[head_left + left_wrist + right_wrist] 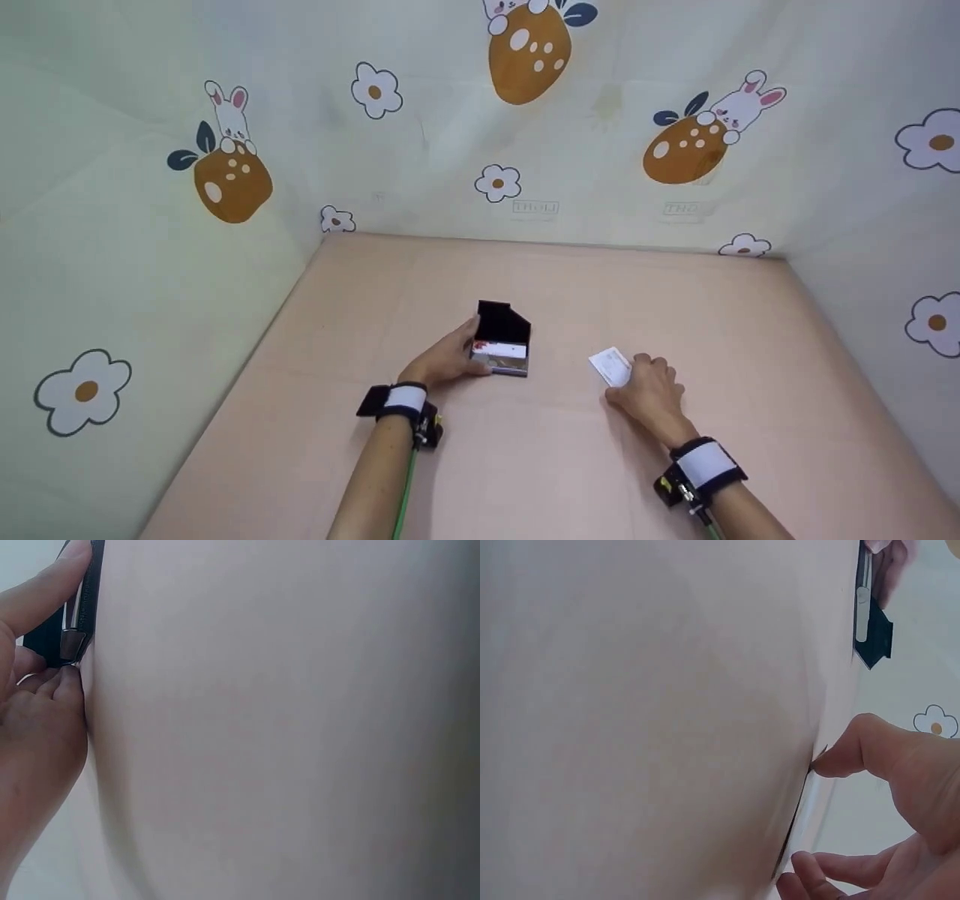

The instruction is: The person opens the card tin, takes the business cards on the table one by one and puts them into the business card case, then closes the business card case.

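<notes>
Only the head view is showing cards inside the open black card case [503, 349]; the left hand [444, 361] is gripping its nine-o'clock side. At three o'clock, the right hand [651, 391] is pinching a white card [610, 366] on the table [525, 465].

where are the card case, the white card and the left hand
card case [504, 325], head view, on the inside of its raised black lid
white card [609, 365], head view, on its bare face left of the fingers
left hand [444, 360], head view, on the back of the hand
</notes>
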`<state>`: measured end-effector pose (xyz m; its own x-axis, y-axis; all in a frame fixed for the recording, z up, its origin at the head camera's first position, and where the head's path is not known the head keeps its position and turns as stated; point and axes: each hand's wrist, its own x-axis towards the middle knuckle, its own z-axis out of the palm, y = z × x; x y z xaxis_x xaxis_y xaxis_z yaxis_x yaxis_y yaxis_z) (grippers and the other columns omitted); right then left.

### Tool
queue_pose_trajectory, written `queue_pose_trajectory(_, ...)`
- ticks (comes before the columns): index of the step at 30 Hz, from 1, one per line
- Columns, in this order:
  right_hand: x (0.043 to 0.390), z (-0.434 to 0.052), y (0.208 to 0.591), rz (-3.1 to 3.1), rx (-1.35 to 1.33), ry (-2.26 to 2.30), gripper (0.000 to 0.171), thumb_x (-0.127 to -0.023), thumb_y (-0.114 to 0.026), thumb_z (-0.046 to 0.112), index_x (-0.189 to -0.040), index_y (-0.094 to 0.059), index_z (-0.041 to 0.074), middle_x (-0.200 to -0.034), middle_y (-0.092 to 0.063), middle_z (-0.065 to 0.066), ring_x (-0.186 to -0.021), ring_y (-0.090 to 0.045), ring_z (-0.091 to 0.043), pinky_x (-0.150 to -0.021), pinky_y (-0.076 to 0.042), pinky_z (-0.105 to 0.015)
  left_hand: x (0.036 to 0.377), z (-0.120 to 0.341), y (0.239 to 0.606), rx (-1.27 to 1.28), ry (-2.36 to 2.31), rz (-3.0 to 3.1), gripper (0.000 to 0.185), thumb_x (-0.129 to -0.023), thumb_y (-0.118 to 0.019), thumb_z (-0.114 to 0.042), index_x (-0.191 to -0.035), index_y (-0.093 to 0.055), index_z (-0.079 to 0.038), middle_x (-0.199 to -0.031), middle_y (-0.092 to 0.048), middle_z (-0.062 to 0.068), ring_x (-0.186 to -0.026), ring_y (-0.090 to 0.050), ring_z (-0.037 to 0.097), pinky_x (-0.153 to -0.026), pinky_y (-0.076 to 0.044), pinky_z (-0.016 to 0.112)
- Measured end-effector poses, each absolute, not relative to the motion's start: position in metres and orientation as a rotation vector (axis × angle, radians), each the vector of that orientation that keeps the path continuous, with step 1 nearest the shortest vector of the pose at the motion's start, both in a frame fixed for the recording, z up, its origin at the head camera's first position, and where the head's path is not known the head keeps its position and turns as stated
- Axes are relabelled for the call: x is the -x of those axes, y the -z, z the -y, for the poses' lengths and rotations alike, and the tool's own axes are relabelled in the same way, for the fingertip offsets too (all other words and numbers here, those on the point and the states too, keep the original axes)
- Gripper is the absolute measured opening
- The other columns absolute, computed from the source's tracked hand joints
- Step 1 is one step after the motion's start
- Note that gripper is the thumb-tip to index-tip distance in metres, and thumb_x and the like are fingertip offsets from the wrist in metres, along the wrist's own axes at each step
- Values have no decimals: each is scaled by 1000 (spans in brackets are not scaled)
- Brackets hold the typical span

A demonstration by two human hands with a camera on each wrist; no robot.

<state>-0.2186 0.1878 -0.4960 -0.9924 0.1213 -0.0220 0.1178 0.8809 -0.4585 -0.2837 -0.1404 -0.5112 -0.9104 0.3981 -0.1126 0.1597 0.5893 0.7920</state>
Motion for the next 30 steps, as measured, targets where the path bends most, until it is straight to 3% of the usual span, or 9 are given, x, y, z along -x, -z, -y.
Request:
queue_pose_trajectory(7,219,-186,497,3017,116,-708,65,-68,-75,12,-122,-52,-17,-111,-55,-34,-103,-55,-47,-87,-45,-66,284,140,511,-438,-1249,-2532,97,-88,-75,-14,-162,-12,-11,-170,-12,9,-158,-9,28,-130,-11,43)
queue_pose_trajectory(16,218,-186,498,2981,27,-615,56,-68,-74,9,-115,-56,-16,-101,-58,-31,-91,-56,-43,-79,-46,-59,283,139,512,-448,-1210,-2555,98,-88,-76,-17,-161,-12,-8,-169,-12,11,-157,-11,30,-130,-11,43)
queue_pose_trajectory(24,222,-185,495,2941,-16,-631,72,-71,-74,8,-132,-48,-17,-115,-56,-35,-103,-55,-47,-86,-43,-63,286,140,513,-427,-1248,-2504,100,-88,-77,-17,-161,-10,-10,-170,-8,9,-158,-8,29,-130,-10,42)
queue_pose_trajectory(30,229,-180,490,2873,-151,-626,71,-72,-77,10,-134,-50,-14,-121,-57,-34,-108,-56,-46,-86,-41,-55,285,139,513,-405,-1233,-2513,100,-87,-77,-17,-162,-10,-12,-170,-9,8,-158,-8,28,-130,-11,42)
